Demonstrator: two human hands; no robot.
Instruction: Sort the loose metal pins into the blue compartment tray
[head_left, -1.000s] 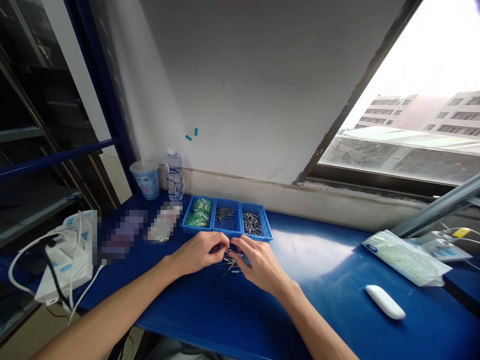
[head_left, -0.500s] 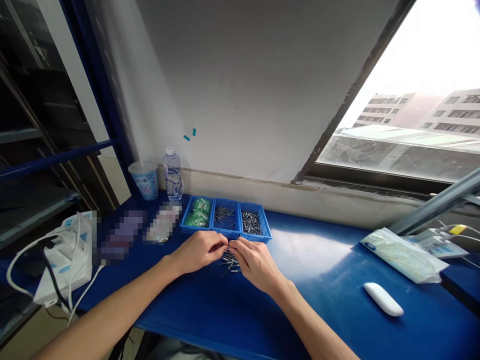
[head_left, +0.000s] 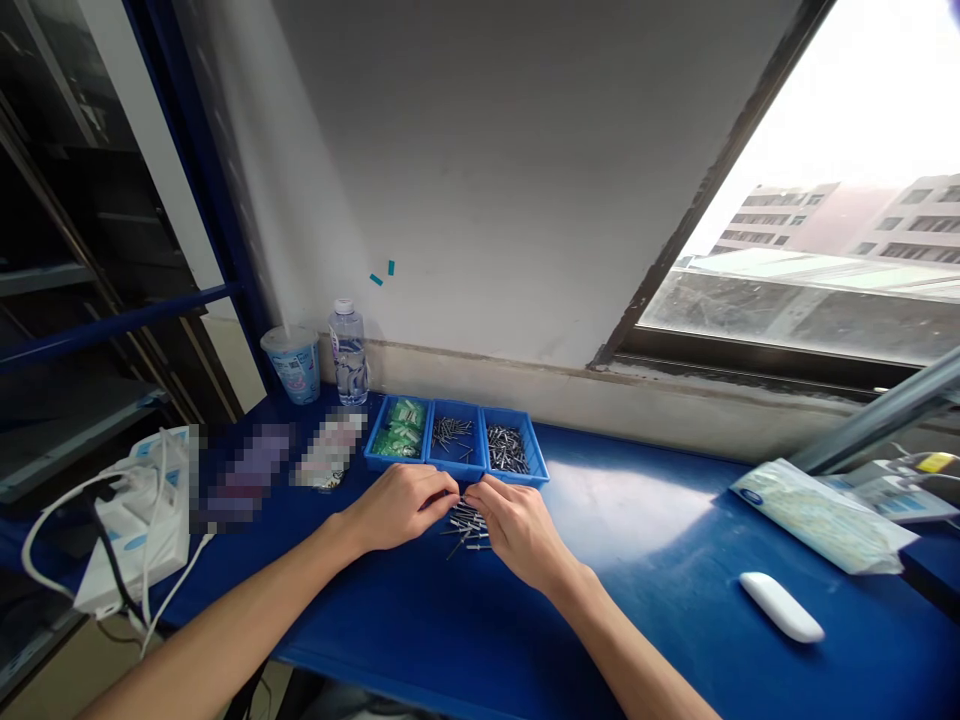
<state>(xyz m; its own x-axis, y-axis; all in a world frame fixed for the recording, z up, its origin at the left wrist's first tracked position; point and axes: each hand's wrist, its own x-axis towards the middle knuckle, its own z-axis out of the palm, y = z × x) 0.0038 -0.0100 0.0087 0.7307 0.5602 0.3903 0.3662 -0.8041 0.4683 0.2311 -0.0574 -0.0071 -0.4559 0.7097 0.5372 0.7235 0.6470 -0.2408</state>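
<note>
My left hand (head_left: 412, 507) and my right hand (head_left: 514, 525) meet fingertip to fingertip just in front of the blue bins. Each is closed in a pinch; whatever lies between the fingers is too small to make out. Right below them, partly covered by my right hand, a pile of thin metal pins like blind rivets (head_left: 466, 522) is spread on the blue table (head_left: 420, 630). Behind my hands, the left bin (head_left: 379, 463) holds green packets (head_left: 397, 440), the middle bin (head_left: 469, 410) some thin pins (head_left: 450, 432), and the right bin (head_left: 536, 470) many short metal pieces (head_left: 507, 450).
At the back left stand a lidded cup (head_left: 292, 365) and a water bottle (head_left: 349, 355). A white power strip (head_left: 139, 530) with cables lies at far left. To the right are a white rounded case (head_left: 781, 607) and a plastic packet (head_left: 825, 515).
The view has shifted slightly. My fingertips have drawn a little apart, and more of the metal pile shows between my hands.
</note>
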